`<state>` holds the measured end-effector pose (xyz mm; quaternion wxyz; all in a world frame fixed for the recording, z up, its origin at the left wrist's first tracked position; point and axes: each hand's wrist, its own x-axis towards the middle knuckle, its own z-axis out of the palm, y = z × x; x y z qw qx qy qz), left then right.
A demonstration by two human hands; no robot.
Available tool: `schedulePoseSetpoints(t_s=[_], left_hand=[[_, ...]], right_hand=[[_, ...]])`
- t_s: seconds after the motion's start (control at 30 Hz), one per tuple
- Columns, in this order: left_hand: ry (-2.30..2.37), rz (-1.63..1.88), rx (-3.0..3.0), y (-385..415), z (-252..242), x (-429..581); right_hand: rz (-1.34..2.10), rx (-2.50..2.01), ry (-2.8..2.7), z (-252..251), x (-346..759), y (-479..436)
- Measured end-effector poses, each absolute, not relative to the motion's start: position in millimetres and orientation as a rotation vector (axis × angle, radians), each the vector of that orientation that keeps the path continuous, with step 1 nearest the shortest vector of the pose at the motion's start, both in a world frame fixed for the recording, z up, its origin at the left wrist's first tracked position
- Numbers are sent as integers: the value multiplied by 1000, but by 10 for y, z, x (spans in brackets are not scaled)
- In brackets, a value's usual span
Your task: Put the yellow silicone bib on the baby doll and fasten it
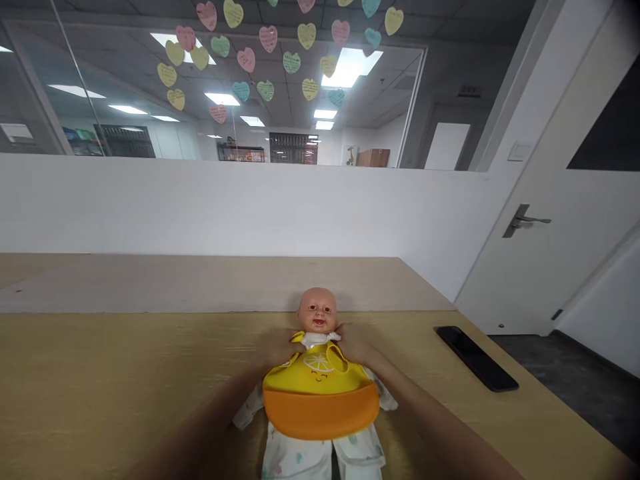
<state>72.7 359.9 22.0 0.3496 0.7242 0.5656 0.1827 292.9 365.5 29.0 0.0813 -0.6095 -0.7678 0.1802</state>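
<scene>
Silicone bib sits on baby doll, left hand and right hand each pinching it evenly at the neck.

There are 2 hands on the tabletop: the left hand and the right hand. Between them lie 1 baby doll and 1 yellow-and-orange silicone bib. To the right are 1 black smartphone, and farther off 1 white door with 1 metal lever handle.
</scene>
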Motion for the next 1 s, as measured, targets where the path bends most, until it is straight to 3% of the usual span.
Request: schedulePoseSetpoints(t_s=[0.7, 1.0], left_hand=[[1549, 376, 1845, 3537, 401, 722], [1556, 644, 1714, 3610, 342, 585]], right_hand=[[466, -1878, -2272, 239, 2928, 3636], [526, -1796, -2048, 374, 3000, 3591]])
